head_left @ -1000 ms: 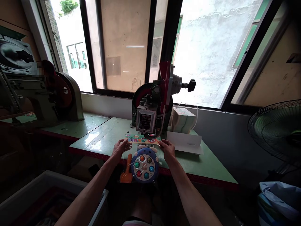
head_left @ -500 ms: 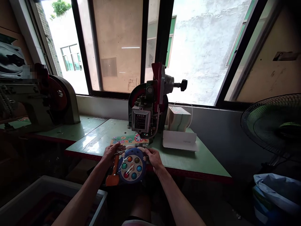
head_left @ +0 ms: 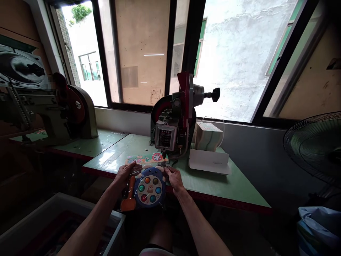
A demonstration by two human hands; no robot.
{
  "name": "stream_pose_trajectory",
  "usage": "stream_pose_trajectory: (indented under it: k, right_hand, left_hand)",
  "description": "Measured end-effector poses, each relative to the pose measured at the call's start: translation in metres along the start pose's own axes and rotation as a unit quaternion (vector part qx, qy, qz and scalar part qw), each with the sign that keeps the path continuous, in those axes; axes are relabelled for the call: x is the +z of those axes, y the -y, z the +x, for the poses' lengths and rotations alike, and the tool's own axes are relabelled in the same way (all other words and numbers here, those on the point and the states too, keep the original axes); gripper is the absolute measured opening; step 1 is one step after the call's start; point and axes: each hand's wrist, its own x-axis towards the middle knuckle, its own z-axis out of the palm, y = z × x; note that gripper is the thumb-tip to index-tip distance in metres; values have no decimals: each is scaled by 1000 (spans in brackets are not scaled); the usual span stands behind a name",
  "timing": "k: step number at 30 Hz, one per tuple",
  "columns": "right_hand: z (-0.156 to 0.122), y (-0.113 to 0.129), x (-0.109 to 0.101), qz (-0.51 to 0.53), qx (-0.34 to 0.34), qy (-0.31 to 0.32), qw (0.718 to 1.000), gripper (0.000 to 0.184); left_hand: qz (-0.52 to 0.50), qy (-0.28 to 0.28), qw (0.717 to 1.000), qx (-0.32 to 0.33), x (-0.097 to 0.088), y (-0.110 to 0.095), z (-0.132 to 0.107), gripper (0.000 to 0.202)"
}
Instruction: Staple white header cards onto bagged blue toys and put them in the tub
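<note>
1. At the lower left, nearest to me, I have a pale crate on the floor side; what lies in it is too dark to name.
2. Just above my lap, the blue toy hangs face-up at the near edge of the green table, its coloured buttons toward me. An orange hammer sits beside it on the left, with glints of clear film about both.
3. My left hand is partly closed: the thumb lies over the lower edge of the printed card, with the fingers loosely spread underneath. I take that as a light pinch on the card.
4. My right hand is drawn together, thumb and fingertips pinching at the toy's upper right edge; I can't tell whether they grip the toy or only its film.
5. Beyond the toy, the card's right end reaches the foot of the machine. I judge the step to be lining up the card there. The next move seems to call for a flat, steady card and right fingertips clear of the head.
6. Farther right, I see an open white box, then a paper stack behind it.
</note>
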Motion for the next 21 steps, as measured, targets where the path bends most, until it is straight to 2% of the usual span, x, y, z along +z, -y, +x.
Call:
stream_pose_trajectory:
  k: [4,6,9,13,15,17,21]
  right_hand:
    - [0,4,-1,9,18,5,1000,45]
    - [-8,7,-3,17,40,21,999,46]
    - [-30,10,-8,-6,69,81,994,42]
    - [-72,-2,-17,-126,90,189,970,42]
    - [-91,-18,-20,-146,120,219,957,42]
    - [-107,-38,-23,-134,162,218,953,46]
    - [-128,-75,-27,-101,208,192,954,50]
  left_hand:
    - [-21,16,1000,1,1,-3,-11,21]
    - [-33,37,999,3,-5,5,-25,29]
    - [-38,42,998,-15,-28,37,-63,34]
    - [-64,16,992,-112,-71,101,-136,42]
    - [-78,-13,986,-146,-96,131,-172,42]
    - [-80,-59,981,-167,-121,155,-201,40]
    - [-44,-251,952,-168,-172,182,-236,26]
